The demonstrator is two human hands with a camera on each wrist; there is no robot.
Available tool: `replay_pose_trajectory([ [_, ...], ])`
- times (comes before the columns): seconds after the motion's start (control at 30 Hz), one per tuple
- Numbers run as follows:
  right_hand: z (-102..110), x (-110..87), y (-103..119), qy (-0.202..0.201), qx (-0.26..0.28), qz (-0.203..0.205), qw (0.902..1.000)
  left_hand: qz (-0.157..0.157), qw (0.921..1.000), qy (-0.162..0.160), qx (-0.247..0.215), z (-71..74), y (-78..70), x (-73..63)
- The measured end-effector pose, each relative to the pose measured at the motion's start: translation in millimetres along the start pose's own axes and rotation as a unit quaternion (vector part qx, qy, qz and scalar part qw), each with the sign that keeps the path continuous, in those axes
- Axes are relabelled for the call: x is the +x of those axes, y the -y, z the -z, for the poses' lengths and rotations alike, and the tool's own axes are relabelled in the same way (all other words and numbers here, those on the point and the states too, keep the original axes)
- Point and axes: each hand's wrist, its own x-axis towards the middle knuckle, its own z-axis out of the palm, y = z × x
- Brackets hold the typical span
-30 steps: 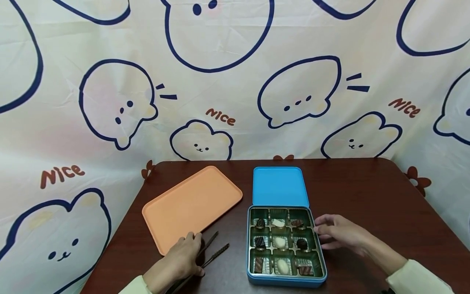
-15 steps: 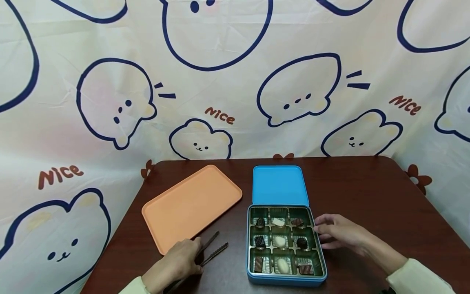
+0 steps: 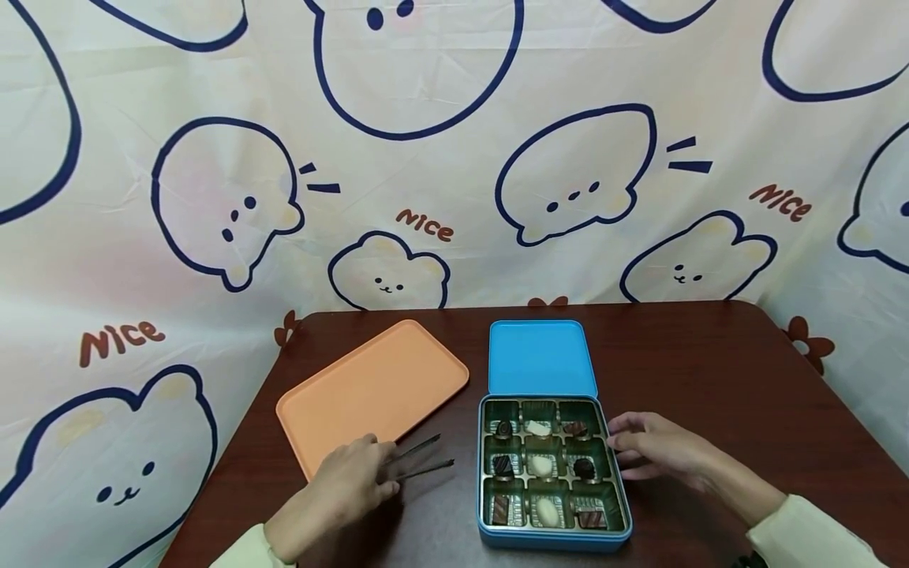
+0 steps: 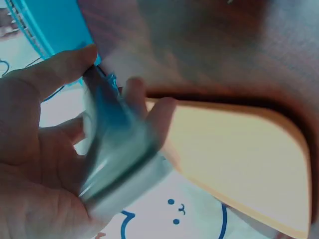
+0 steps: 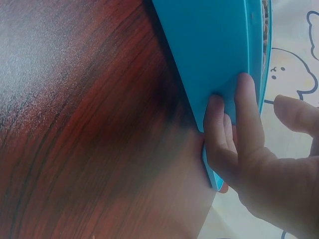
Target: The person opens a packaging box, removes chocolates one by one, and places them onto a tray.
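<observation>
In the head view my left hand (image 3: 348,483) grips metal tongs (image 3: 426,471), thumb on one side and fingers on the other. The two tips point right towards the chocolate box and stand slightly apart. Blurred in the left wrist view, the tongs' shiny body (image 4: 119,149) crosses the palm. A blue tin box (image 3: 554,542) lies to the right, its insert divided into compartments with dark and white chocolates (image 3: 542,467). My right hand (image 3: 667,451) rests straight fingertips against the box's right side; the right wrist view shows these fingers (image 5: 246,109) on its blue wall.
The tin's blue lid (image 3: 542,359) lies back behind the box. An orange tray (image 3: 376,386) sits at an angle on the left, just beyond my left hand. The dark wooden table (image 3: 682,355) ends at a patterned cloth backdrop (image 3: 469,197).
My left hand has shifted its grip and raised the tongs, their tips moving a little right and away from me. My right hand stays at the box.
</observation>
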Motion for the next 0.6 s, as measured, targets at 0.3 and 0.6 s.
replay_pose_trajectory([
  [0.3,-0.1,-0.8,0.3,0.001,-0.004,0.003,1.0,-0.032,0.9941,-0.077,0.07,14.0,-6.4,6.4],
  [0.6,-1.1,-1.0,1.2,-0.002,-0.001,-0.001,1.0,-0.093,0.9831,-0.118,0.105,23.4,-7.2,13.9],
])
